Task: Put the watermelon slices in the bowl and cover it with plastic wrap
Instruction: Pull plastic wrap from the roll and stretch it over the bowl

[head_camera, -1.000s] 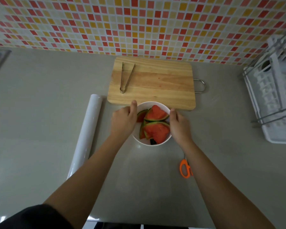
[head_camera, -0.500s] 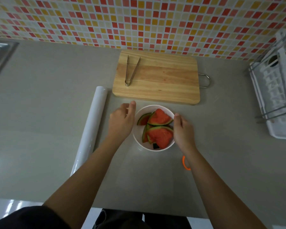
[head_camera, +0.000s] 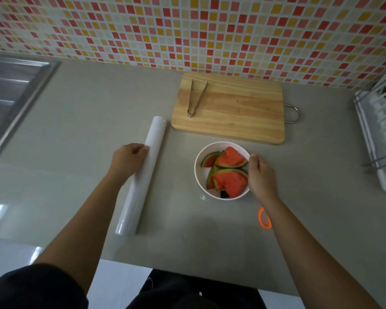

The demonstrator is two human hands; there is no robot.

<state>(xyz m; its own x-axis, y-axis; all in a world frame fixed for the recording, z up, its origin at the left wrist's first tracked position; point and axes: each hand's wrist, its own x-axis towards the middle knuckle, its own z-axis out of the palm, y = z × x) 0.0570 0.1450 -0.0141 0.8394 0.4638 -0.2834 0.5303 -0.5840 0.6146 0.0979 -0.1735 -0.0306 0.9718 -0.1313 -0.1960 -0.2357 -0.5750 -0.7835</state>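
Note:
A white bowl [head_camera: 198, 172] stands on the grey counter and holds several red watermelon slices [head_camera: 231, 175] with green rind. My right hand [head_camera: 260, 175] rests against the bowl's right rim with its fingers curled on the edge. A long white roll of plastic wrap [head_camera: 143, 175] lies on the counter left of the bowl, running from near to far. My left hand [head_camera: 127, 159] touches the roll's left side near its far end, fingers curled onto it. The roll lies flat on the counter.
A wooden cutting board [head_camera: 229, 108] with metal tongs [head_camera: 195, 98] lies behind the bowl. Orange-handled scissors [head_camera: 264, 218] peek out from under my right forearm. A steel sink [head_camera: 11, 97] is at far left, a white dish rack [head_camera: 379, 134] at right.
My left hand let go of the bowl's left side and moved left onto the plastic wrap roll. My right hand stays at the bowl's right rim. The view shifted.

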